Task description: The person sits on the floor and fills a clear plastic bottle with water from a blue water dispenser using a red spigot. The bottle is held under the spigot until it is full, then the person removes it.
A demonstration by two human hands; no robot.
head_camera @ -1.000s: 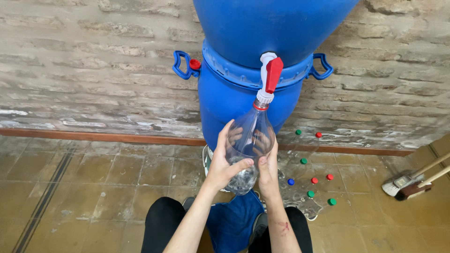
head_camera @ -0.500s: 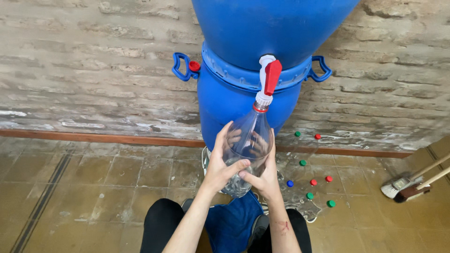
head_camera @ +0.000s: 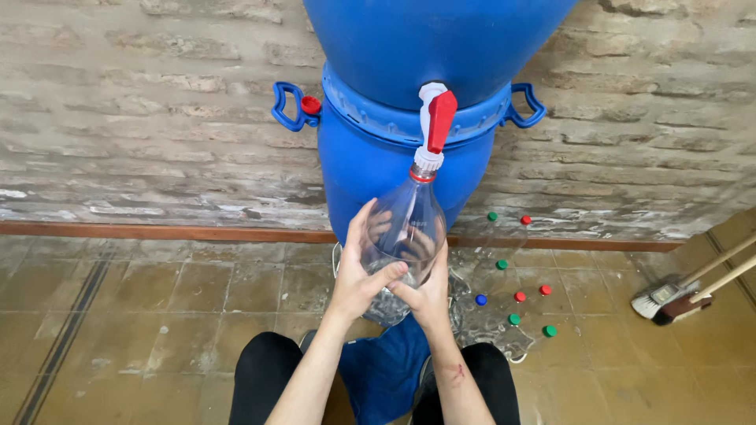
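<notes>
I hold a clear plastic bottle (head_camera: 409,224) tilted up, its red-ringed neck pressed under the white tap with a red lever (head_camera: 435,126). The tap sticks out of an upper blue barrel (head_camera: 433,39) stacked on a lower blue barrel (head_camera: 370,165). My left hand (head_camera: 358,275) wraps the bottle's lower left side. My right hand (head_camera: 425,295) cups its bottom right. The bottle looks empty.
Several clear bottles with red, green and blue caps (head_camera: 516,295) lie on the tiled floor to the right of the barrels. Two brushes (head_camera: 669,295) with wooden handles rest at the far right. A brick wall (head_camera: 142,102) stands behind. My dark-trousered knees (head_camera: 268,378) are below.
My hands have shifted slightly around the bottle's base, the right hand coming further under it. The bottle stays at the tap.
</notes>
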